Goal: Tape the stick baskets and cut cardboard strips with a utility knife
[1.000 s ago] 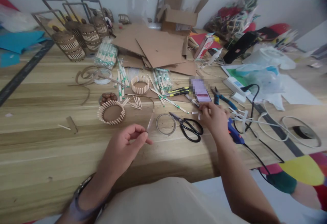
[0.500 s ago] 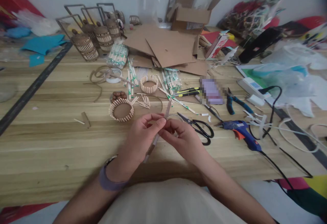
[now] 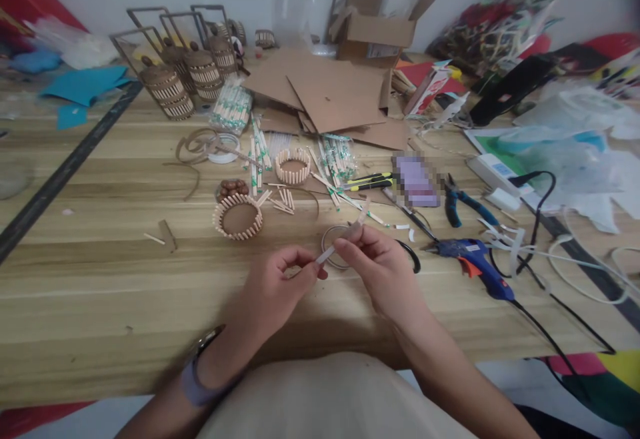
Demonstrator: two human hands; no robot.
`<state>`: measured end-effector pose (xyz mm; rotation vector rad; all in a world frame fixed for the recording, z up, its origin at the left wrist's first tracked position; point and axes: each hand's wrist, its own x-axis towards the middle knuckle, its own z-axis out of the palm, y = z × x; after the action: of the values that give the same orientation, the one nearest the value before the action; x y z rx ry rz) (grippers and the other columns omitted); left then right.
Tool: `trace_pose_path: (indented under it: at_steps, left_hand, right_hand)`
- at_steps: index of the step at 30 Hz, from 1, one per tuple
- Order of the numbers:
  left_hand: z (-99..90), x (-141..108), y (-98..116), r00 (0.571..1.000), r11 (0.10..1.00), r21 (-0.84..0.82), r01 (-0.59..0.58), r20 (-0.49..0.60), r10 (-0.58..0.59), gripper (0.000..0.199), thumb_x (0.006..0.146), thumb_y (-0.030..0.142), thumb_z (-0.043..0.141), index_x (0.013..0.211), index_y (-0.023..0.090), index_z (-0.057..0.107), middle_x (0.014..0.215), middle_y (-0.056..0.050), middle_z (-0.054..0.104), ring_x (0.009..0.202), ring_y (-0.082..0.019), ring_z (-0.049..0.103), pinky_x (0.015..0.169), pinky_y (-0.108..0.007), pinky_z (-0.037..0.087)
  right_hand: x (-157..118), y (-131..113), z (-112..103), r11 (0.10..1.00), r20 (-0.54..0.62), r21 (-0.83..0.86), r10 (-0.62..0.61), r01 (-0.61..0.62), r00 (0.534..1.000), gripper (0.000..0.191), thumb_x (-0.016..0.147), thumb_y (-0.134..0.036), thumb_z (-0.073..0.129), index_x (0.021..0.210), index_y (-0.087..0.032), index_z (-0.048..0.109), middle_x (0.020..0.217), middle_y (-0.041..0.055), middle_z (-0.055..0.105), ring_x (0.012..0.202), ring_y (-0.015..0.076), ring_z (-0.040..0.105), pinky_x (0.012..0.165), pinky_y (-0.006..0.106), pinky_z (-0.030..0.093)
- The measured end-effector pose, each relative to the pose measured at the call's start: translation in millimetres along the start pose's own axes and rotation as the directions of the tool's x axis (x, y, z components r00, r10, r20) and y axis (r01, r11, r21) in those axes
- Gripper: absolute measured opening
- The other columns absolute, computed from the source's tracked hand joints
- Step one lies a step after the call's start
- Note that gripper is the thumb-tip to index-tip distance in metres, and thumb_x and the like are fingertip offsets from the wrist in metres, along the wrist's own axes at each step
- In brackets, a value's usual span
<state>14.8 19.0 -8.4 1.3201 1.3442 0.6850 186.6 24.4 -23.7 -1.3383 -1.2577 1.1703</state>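
A thin pale strip (image 3: 327, 253) is stretched slantwise between my hands. My left hand (image 3: 285, 282) pinches its lower left end between thumb and fingers. Farther up the strip, my right hand (image 3: 383, 265) grips it, and the upper end sticks out past the fingers. Behind my right hand lie the black-handled scissors (image 3: 413, 255), mostly hidden, and a thin ring (image 3: 327, 235). Two round pieces edged with short wooden sticks stand beyond my left hand, one nearer (image 3: 237, 217) and one farther (image 3: 293, 166).
To the right lie a blue glue gun (image 3: 473, 259), pliers (image 3: 467, 205) and a phone (image 3: 416, 180). Cardboard sheets (image 3: 340, 89), bundled sticks (image 3: 233, 105) and an open box (image 3: 377, 29) are at the back. Small lantern-like pieces (image 3: 167, 91) stand back left.
My hands have moved apart. My right hand has shifted right and now covers much of the scissors, and my left hand is slightly lower. The strip now slants more to the right.
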Motion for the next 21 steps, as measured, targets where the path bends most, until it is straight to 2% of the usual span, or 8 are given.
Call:
trace_pose_path:
  at_steps: [5, 9, 11, 13, 15, 18, 19, 21]
  left_hand:
    - [-1.2, -1.2, 0.1, 0.998, 0.998, 0.007, 0.063, -0.004, -0.063, 0.025, 0.076, 0.042, 0.060, 0.075, 0.022, 0.076, 0.061, 0.002, 0.064, 0.050, -0.012, 0.041, 0.048, -0.023, 0.030]
    - [0.4, -0.2, -4.0, 0.993, 0.993, -0.050, 0.111, -0.036, -0.113, 0.026, 0.074, 0.043, 0.061, 0.074, 0.022, 0.075, 0.074, -0.001, 0.073, 0.059, -0.014, 0.050, 0.051, -0.023, 0.034]
    - [0.7, 0.7, -8.0, 0.992, 0.992, -0.080, 0.097, -0.074, -0.103, 0.025, 0.074, 0.043, 0.062, 0.073, 0.022, 0.074, 0.077, -0.002, 0.074, 0.065, -0.016, 0.056, 0.055, -0.024, 0.038]
    - [0.6, 1.4, -12.0, 0.990, 0.994, -0.102, 0.046, -0.128, -0.059, 0.024, 0.075, 0.043, 0.063, 0.072, 0.021, 0.074, 0.075, -0.001, 0.074, 0.070, -0.016, 0.059, 0.060, -0.024, 0.042]
    - [0.4, 1.9, -14.6, 0.983, 0.994, -0.113, 0.007, -0.184, -0.028, 0.024, 0.076, 0.042, 0.063, 0.073, 0.021, 0.073, 0.073, 0.000, 0.073, 0.070, -0.016, 0.060, 0.063, -0.024, 0.044]
    - [1.7, 1.8, -14.3, 0.970, 0.996, -0.084, -0.009, -0.242, -0.012, 0.022, 0.076, 0.040, 0.062, 0.072, 0.021, 0.073, 0.071, 0.001, 0.072, 0.067, -0.016, 0.061, 0.061, -0.025, 0.045]
    - [2.5, 1.5, -13.5, 0.967, 0.998, -0.063, -0.017, -0.254, 0.000, 0.021, 0.076, 0.039, 0.062, 0.072, 0.021, 0.073, 0.070, 0.001, 0.072, 0.066, -0.016, 0.062, 0.061, -0.025, 0.046]
    - [4.1, 0.7, -12.1, 0.958, 0.998, -0.010, -0.061, -0.282, 0.055, 0.020, 0.076, 0.036, 0.060, 0.073, 0.021, 0.073, 0.070, 0.001, 0.072, 0.068, -0.016, 0.064, 0.062, -0.025, 0.047]
  right_hand:
    - [0.5, -5.0, -3.0, 0.998, -0.019, 0.066, -0.002, 0.004, 1.000, 0.036, 0.079, -0.045, 0.072, 0.063, -0.022, 0.051, 0.058, -0.0051, 0.043, 0.055, 0.0107, 0.035, 0.051, 0.025, 0.031]
    - [0.9, -7.1, -5.7, 0.997, -0.028, 0.074, -0.019, 0.021, 0.999, 0.038, 0.079, -0.048, 0.074, 0.061, -0.021, 0.053, 0.057, -0.0052, 0.044, 0.053, 0.0099, 0.037, 0.050, 0.024, 0.032]
    - [-0.8, -6.8, -6.8, 0.999, -0.031, 0.007, -0.045, 0.046, 0.999, 0.033, 0.080, -0.047, 0.074, 0.066, -0.021, 0.060, 0.059, -0.0038, 0.052, 0.055, 0.0112, 0.044, 0.052, 0.025, 0.036]
    - [-4.9, -6.0, -6.5, 0.980, -0.043, -0.159, -0.127, 0.118, 0.991, 0.023, 0.083, -0.042, 0.073, 0.076, -0.021, 0.069, 0.064, -0.0021, 0.061, 0.059, 0.0133, 0.053, 0.056, 0.026, 0.041]
    - [-10.7, -5.3, -3.6, 0.884, -0.044, -0.380, -0.312, 0.273, 0.949, 0.011, 0.087, -0.031, 0.070, 0.083, -0.022, 0.071, 0.068, -0.0020, 0.066, 0.063, 0.0142, 0.058, 0.061, 0.028, 0.043]
    - [-18.0, -3.4, 4.8, 0.605, 0.060, -0.605, -0.614, 0.518, 0.787, 0.006, 0.092, -0.018, 0.065, 0.088, -0.021, 0.069, 0.073, -0.0013, 0.070, 0.067, 0.0144, 0.061, 0.068, 0.031, 0.043]
    - [-19.1, -2.5, 7.9, 0.530, 0.099, -0.639, -0.662, 0.558, 0.743, 0.006, 0.092, -0.016, 0.065, 0.091, -0.021, 0.069, 0.077, -0.0005, 0.071, 0.069, 0.0148, 0.062, 0.070, 0.032, 0.042]
    - [-19.3, -0.3, 12.7, 0.458, 0.140, -0.681, -0.685, 0.572, 0.715, 0.006, 0.094, -0.016, 0.064, 0.094, -0.020, 0.068, 0.080, 0.0006, 0.073, 0.071, 0.0152, 0.063, 0.071, 0.033, 0.041]
